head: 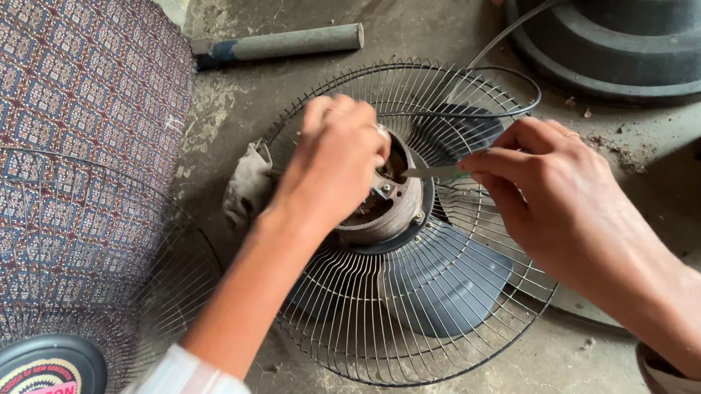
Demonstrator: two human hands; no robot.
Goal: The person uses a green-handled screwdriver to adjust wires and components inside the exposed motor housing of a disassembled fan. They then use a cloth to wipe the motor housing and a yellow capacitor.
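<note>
Atop the fan motor (384, 204), left hand (332, 165) cupped closed over the housing; right hand (539, 194) pinching a thin tool (432, 172), tip into the motor. Likely risk: tip slipping, nicking windings. Beneath, wire guard (408, 314), blades (444, 287); rag (247, 187) left, cable (496, 112) behind crowding the motor.

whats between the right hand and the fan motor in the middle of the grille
In the head view, a thin screwdriver shaft bridges it: held by the right hand, its tip reaches into the fan motor, which the left hand steadies.
</note>
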